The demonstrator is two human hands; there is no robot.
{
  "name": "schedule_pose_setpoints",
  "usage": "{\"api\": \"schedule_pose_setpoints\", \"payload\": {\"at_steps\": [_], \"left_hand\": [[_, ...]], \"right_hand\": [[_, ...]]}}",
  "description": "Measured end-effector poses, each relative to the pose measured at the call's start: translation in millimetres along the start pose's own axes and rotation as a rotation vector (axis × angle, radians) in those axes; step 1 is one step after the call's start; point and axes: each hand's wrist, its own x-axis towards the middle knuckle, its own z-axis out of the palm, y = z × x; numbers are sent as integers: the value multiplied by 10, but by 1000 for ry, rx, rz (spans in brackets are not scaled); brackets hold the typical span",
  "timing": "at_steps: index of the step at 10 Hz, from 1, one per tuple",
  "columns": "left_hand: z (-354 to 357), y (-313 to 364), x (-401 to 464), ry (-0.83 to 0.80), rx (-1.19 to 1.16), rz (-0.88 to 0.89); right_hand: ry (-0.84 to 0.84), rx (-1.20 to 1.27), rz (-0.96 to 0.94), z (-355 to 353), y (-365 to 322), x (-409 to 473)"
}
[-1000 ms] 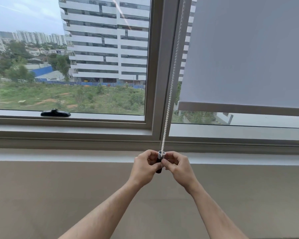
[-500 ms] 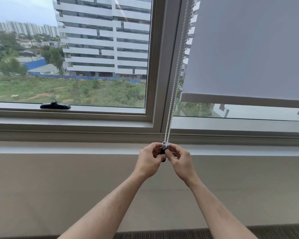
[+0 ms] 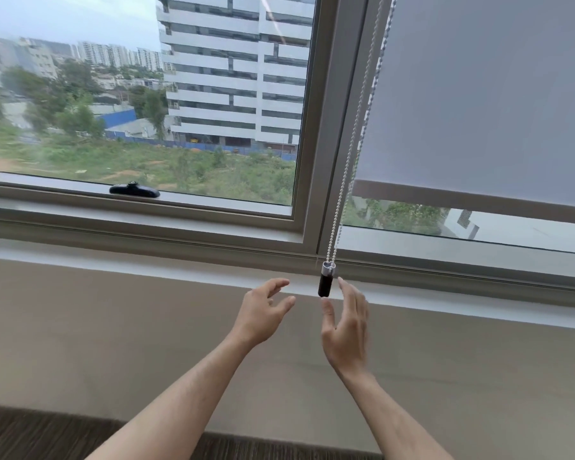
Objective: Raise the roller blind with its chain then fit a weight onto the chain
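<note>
A grey roller blind (image 3: pixel 478 94) covers most of the right window pane, its bottom bar (image 3: pixel 462 197) a little above the sill. The white bead chain (image 3: pixel 352 144) hangs down along the window frame. A weight (image 3: pixel 326 282), black with a clear silver top, hangs on the bottom loop of the chain. My left hand (image 3: pixel 263 310) is open, to the left of the weight and apart from it. Just below and right of the weight is my right hand (image 3: pixel 346 323), open too, fingertips close to it but holding nothing.
A black window handle (image 3: pixel 134 190) lies on the left pane's lower frame. The grey window frame (image 3: pixel 316 161) stands between the panes. Below the sill runs a beige wall (image 3: pixel 113 327), with dark carpet (image 3: pixel 30 433) at the bottom.
Both hands have let go of the weight and opened, drawing down and apart. The weight now hangs free on the chain. The camera has shifted left.
</note>
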Motion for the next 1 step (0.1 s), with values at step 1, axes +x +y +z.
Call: {"api": "schedule_pose_setpoints", "payload": {"at_steps": [1], "left_hand": [[-29, 16, -46, 144, 100, -22]], "right_hand": [[-43, -35, -129, 49, -26, -26]]}}
